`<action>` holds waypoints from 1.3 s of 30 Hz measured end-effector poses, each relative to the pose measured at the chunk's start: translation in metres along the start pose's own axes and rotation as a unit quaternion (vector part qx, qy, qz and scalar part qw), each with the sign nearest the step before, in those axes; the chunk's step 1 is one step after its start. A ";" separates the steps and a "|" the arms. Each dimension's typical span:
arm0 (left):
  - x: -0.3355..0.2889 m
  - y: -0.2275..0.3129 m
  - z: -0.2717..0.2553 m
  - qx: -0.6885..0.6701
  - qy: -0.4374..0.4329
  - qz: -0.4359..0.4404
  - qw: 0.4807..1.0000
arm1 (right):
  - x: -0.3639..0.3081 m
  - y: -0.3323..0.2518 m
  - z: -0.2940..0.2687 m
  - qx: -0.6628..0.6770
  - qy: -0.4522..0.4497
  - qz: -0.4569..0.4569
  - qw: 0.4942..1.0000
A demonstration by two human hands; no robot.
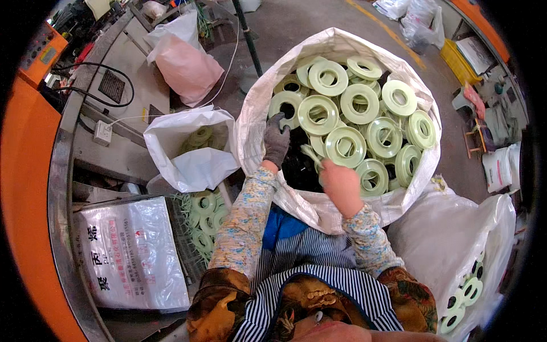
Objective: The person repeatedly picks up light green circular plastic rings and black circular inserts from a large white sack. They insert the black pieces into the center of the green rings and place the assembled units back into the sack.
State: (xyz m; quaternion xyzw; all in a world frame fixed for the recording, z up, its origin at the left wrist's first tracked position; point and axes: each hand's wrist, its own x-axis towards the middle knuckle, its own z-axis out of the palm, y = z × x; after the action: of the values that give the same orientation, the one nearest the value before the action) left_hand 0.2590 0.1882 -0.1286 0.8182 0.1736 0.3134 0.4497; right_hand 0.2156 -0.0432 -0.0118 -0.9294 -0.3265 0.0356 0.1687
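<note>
A large white woven sack (pixel 259 108) stands before me, its mouth rolled wide. Pale green plastic rings (pixel 319 115), flanged like spool ends, are heaped inside. My left hand (pixel 277 143), in a dark grey glove, is closed at the sack's left side, its fingertips on the lower edge of one pale green ring (pixel 284 107). My bare right hand (pixel 342 185) is closed above the near part of the sack. A thin pale green strip (pixel 311 154) sticks out from its fingers; its far end is blurred. Glossy black material (pixel 301 165) shows between the hands.
At left, a smaller white bag (pixel 171 148) holds more green pieces. Below it, green rings (pixel 205 219) lie beside a printed white sack (pixel 134 256). A translucent bag (pixel 444 239) bulges at right. An orange machine (pixel 28 199) borders the left; a dark pole (pixel 246 40) stands behind.
</note>
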 end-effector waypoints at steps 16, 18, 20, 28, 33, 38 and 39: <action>0.005 0.002 -0.016 0.393 -0.066 0.125 0.909 | 0.123 0.009 0.163 -0.187 0.101 -0.164 0.963; 0.008 0.001 -0.031 0.252 0.033 0.108 0.961 | 0.141 0.008 0.166 -0.199 0.132 -0.173 0.955; 0.005 0.008 -0.057 0.007 0.098 0.006 0.995 | 0.149 -0.009 0.145 -0.256 0.139 -0.208 0.934; -0.068 0.043 -0.125 -0.486 0.064 -0.222 0.843 | 0.173 -0.001 0.122 -0.097 0.193 -0.168 0.962; -0.122 0.093 -0.141 -0.037 -0.071 0.042 0.996 | 0.072 -0.024 0.027 0.124 0.118 -0.200 0.965; -0.158 0.143 -0.127 -0.242 -0.079 -0.047 0.966 | 0.006 -0.036 -0.005 0.111 0.082 -0.279 0.950; -0.165 0.145 -0.128 -0.226 -0.076 -0.041 0.970 | -0.005 -0.038 -0.011 0.105 0.076 -0.276 0.952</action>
State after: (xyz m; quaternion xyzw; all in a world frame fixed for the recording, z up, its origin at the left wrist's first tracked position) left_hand 0.0506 0.0974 -0.0141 0.7089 0.0965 0.2625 0.6475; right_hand 0.1910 -0.0221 0.0107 -0.7802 -0.5506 -0.0487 0.2929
